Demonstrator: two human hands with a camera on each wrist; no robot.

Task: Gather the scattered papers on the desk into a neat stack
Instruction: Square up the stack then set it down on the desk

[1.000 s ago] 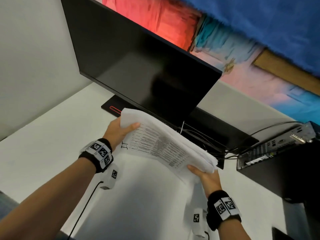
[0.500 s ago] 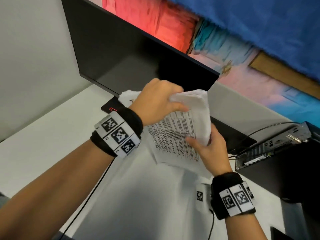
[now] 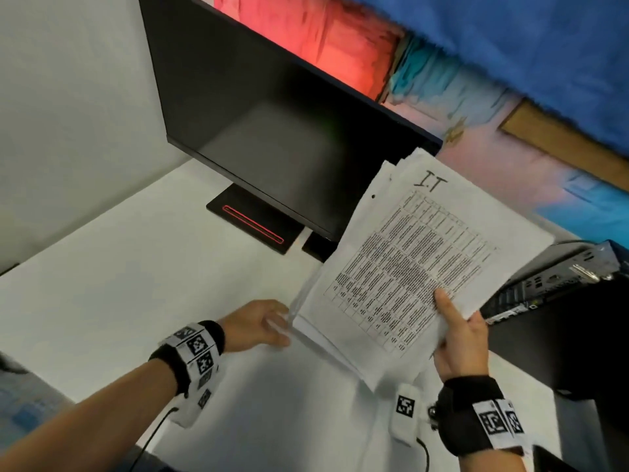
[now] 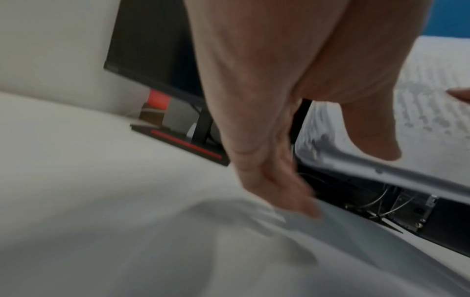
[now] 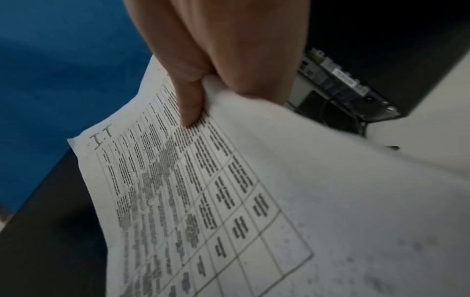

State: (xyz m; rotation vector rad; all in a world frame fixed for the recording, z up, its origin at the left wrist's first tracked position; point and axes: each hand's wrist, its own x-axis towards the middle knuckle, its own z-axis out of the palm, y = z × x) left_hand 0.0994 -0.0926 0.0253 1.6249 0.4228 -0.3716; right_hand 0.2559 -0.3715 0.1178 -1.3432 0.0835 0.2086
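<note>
The desk [image 3: 136, 301] is the white surface under everything; the monitor [image 3: 272, 131] is taken as landmark, dark screen, its stand base [image 3: 253, 228] marked with a red strip. The papers [image 3: 425, 260] are held lifted off the desk, just to the right of the monitor's lower corner and overlapping it in the head view — top sheet a printed table with "I.T" handwritten at the far end, far edges fanned and not flush. A computer unit [image 3: 551, 277] with cables lies to the right of the monitor, beyond the sheets. The right hand [image 3: 459, 338] is clamped on the near right corner, thumb on the print, fingers hidden beneath. The left hand [image 3: 258, 325] is at the near left edge, below the monitor, fingers curled against the sheet edges; blurred, so a closed pinch cannot be confirmed. Step judged: gathering done, squaring in hand. Next move likely calls for tapping the edges flush on the desk — then laying the stack flat in front of the monitor.
</note>
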